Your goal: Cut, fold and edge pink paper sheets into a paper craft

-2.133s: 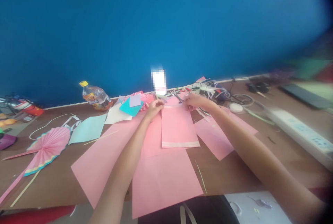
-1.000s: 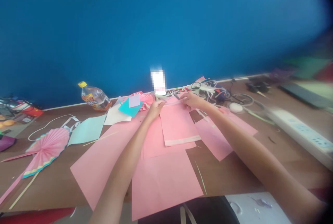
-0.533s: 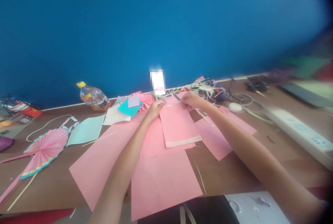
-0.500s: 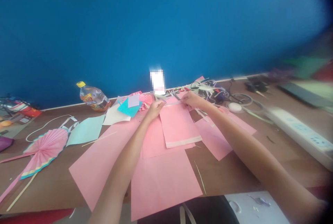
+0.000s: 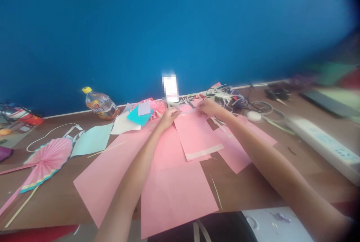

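A pink paper sheet (image 5: 197, 134) with a pale strip along its near edge lies slanted over other pink sheets. Its far edge, which also carries a pale strip, runs between my two hands. My left hand (image 5: 169, 117) has its fingers closed at the far left corner of this sheet. At the far right corner, my right hand (image 5: 206, 107) pinches the edge with bent fingers. Beneath are a large pink sheet (image 5: 178, 193) near the table's front and another pink sheet (image 5: 112, 163) under my left forearm.
A pink pleated paper fan (image 5: 52, 159) lies at the left, near a light blue sheet (image 5: 92, 139). A drink bottle (image 5: 101, 104) leans by the blue wall. Tangled strips and cords (image 5: 227, 96) fill the back right. A white power strip (image 5: 323, 142) lies at the right.
The pink sheet's near end has swung slightly to the right. My left hand has shifted a little to the right; my right hand has hardly moved.
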